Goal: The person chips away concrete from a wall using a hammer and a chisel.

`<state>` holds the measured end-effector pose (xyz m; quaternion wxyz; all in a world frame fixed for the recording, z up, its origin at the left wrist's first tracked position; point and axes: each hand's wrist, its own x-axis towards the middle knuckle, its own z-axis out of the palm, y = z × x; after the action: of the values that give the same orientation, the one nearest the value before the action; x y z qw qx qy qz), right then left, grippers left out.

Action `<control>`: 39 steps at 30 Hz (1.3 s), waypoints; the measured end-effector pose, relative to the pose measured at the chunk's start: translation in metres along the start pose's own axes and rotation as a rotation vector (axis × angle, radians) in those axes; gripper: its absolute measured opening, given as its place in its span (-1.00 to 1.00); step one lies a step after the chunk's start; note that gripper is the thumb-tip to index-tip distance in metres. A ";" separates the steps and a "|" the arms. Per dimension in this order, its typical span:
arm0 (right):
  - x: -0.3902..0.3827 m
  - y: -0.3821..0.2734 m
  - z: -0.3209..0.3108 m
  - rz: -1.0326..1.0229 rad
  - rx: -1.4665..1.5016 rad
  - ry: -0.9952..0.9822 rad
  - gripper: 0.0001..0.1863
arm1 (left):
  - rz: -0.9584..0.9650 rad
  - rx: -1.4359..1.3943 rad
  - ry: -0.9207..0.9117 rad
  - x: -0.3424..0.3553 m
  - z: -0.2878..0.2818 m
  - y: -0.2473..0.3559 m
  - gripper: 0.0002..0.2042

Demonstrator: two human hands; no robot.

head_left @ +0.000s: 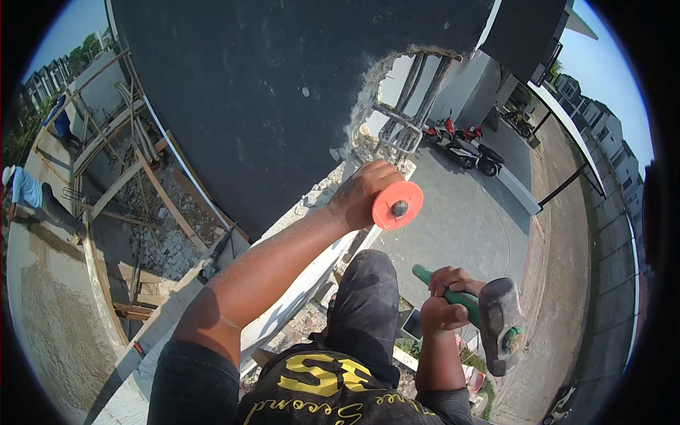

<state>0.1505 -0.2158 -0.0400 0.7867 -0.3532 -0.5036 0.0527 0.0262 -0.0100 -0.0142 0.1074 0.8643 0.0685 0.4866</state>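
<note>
My left hand (360, 193) is closed around a chisel with a round orange hand guard (389, 213). Its blunt struck end faces me, and its tip is hidden behind the guard and hand. Just beyond lies the broken concrete edge (322, 190) of a dark wall (248, 92), where a ragged hole bares several reinforcing bars (433, 88). Lower right, my right hand (448, 301) grips the green handle of a hammer. The heavy grey hammer head (498, 322) is raised on my side, apart from the chisel.
A drop to the right leads to a paved yard with parked motorcycles (464, 149). On the left, wooden planks (166, 195) cross a rubble-filled pit. Two people (32, 191) (62, 124) are at the far left. A dark power tool (214, 258) lies by my left arm.
</note>
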 end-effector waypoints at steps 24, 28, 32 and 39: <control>-0.016 0.065 -0.034 -0.229 -0.608 -0.399 -0.66 | 0.087 0.138 -0.278 -0.017 -0.026 -0.019 -0.85; -0.001 0.060 -0.012 -0.097 -0.884 -0.607 -0.64 | 0.027 0.087 -0.334 -0.016 -0.045 -0.025 -0.83; -0.004 0.038 -0.024 -0.295 -0.510 -0.546 -0.63 | 0.042 0.166 -0.350 -0.020 -0.033 -0.027 -0.78; 0.000 0.052 -0.023 -0.183 -0.889 -0.663 -0.63 | 0.002 0.092 -0.378 -0.015 -0.037 -0.022 -0.77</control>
<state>0.1832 -0.1887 -0.0773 0.3632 -0.5701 -0.7262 -0.1251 -0.0138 0.0125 -0.0135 0.0783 0.9444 0.0681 0.3120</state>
